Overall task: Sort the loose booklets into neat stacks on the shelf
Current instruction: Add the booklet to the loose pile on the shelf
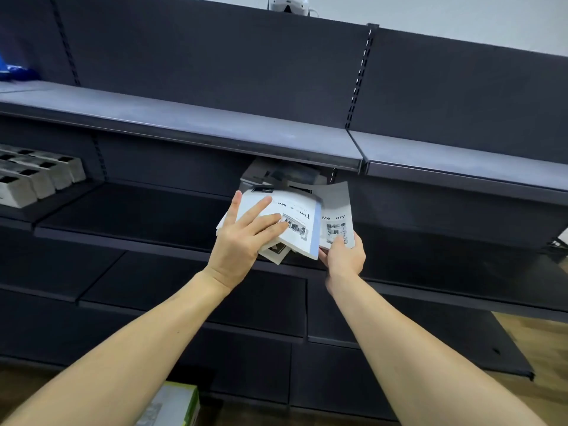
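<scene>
A loose pile of white booklets (302, 216) with black print and small photos lies on the middle dark shelf (138, 210), partly under the shelf above. My left hand (246, 238) lies flat on the top booklet, fingers straight and spread across its cover, which has a light blue spine edge. My right hand (342, 250) pinches the lower corner of a second booklet (336, 213) that curves upward at the pile's right side. More booklets (276, 176) lie behind, in shadow under the upper shelf.
The grey upper shelf (215, 124) overhangs the pile. Several grey boxes (33, 176) stand at the left end of the middle shelf. A blue item (12, 69) sits far left above, a white device (289, 4) on top, a green-white box (175, 404) on the floor.
</scene>
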Tool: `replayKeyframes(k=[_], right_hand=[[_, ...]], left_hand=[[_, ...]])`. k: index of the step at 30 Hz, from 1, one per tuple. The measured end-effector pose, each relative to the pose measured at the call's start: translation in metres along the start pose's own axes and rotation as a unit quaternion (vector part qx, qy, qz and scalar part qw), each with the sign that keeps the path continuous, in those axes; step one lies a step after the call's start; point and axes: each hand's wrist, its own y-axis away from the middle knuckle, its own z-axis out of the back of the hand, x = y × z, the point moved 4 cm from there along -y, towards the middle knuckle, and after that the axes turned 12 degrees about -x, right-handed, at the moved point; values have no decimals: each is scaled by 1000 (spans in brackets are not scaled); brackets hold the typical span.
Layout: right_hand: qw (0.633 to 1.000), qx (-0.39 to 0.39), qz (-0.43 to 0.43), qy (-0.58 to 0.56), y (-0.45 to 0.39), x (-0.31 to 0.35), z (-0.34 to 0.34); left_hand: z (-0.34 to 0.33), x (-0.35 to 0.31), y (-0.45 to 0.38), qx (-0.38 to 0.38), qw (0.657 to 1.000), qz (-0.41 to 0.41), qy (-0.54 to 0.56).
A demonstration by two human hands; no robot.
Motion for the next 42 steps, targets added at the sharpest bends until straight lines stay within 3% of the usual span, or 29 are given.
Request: replayKeyframes(k=[8, 15, 21, 23, 25, 28, 32, 38, 42], right_hand=[[999, 19, -27, -15, -22, 3, -12], [998, 52, -37, 13, -42, 3, -23], [996, 59, -37, 51, -71, 4, -23], [996, 62, -41, 51, -73, 0, -23], [996, 64, -49, 45, -73, -5, -25], [995, 72, -54, 45, -72, -9, -28], [996, 65, -55, 41, -71, -7, -31], [996, 55, -41, 56, -71, -8, -31], [997, 49, -46, 49, -78, -6, -28]], left_hand=[[-25, 1, -1, 32, 999, 0, -10], [-74, 14, 34, 185, 973, 139, -17], [-104, 10, 54, 366, 929, 37, -46], [-109, -1, 50, 406, 911, 49, -61], [-120, -17, 40, 436, 894, 95, -43], [-142, -28, 23, 453, 854, 256, 2], [-169, -10, 17, 454, 817, 348, -74], [-188, -7, 10, 485, 796, 349, -98], [-180, -7, 6, 526, 813, 247, -35]])
